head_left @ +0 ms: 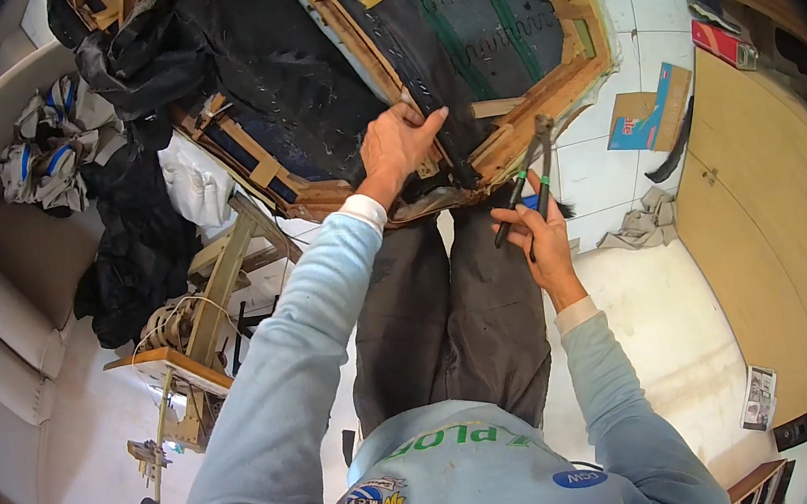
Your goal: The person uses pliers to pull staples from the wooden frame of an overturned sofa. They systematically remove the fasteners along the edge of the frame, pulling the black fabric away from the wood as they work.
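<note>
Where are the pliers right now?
Head view, right of centre: the pliers are in the right hand, head pointing up, by the near right edge of the wooden frame.

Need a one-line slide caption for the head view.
Left hand on black fabric along a bare wooden furniture frame, right hand holding black-handled, green-banded metal pliers.
</note>
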Action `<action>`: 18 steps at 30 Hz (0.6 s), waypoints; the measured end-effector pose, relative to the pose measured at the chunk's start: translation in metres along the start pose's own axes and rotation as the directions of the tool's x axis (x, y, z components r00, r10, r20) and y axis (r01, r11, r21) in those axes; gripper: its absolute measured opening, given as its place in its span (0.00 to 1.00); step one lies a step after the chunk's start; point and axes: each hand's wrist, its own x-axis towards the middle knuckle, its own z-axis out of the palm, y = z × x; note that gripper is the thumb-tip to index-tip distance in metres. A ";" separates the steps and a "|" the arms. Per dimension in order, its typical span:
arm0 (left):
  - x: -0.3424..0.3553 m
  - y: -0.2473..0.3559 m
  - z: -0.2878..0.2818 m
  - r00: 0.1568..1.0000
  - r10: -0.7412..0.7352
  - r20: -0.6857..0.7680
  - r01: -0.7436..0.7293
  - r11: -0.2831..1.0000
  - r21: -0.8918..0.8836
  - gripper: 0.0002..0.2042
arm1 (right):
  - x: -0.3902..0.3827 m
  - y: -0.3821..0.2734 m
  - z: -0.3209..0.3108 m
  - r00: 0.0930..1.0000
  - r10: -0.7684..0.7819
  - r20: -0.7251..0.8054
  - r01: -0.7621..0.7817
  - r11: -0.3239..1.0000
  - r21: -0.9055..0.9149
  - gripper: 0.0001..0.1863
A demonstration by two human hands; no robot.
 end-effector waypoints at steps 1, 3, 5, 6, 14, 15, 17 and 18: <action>0.005 0.002 -0.006 1.000 0.006 -0.010 -0.006 1.000 -0.011 0.30 | -0.001 -0.003 0.005 1.000 0.011 0.020 -0.010 1.000 -0.030 0.36; 0.015 0.008 -0.019 0.998 -0.033 0.058 0.033 0.999 0.001 0.28 | 0.000 -0.005 0.017 0.998 0.030 0.057 -0.028 0.999 -0.027 0.35; 0.018 0.016 -0.031 0.996 -0.038 0.085 0.038 0.999 0.004 0.28 | 0.003 -0.003 0.029 0.996 0.033 0.082 -0.029 0.998 -0.050 0.34; 0.020 0.016 -0.035 0.999 -0.001 0.055 0.000 1.000 0.016 0.28 | 0.005 -0.003 0.035 0.996 0.027 0.088 -0.020 0.997 -0.075 0.34; 0.037 0.020 -0.050 0.998 0.024 0.060 -0.029 0.997 0.074 0.30 | 0.015 -0.029 0.068 0.983 0.126 0.130 -0.084 0.953 -0.290 0.32; 0.036 0.020 -0.049 0.998 0.030 0.053 -0.035 0.996 0.087 0.31 | 0.016 -0.034 0.071 0.985 0.136 0.102 -0.087 0.918 -0.388 0.31; 0.033 0.023 -0.045 0.999 0.033 0.020 -0.036 0.989 0.140 0.32 | 0.018 -0.043 0.076 0.988 0.147 0.046 -0.095 0.816 -0.570 0.28; 0.033 0.025 -0.043 0.999 0.039 0.007 -0.039 0.985 0.166 0.32 | 0.023 -0.040 0.072 0.996 0.021 0.088 0.036 0.799 -0.600 0.27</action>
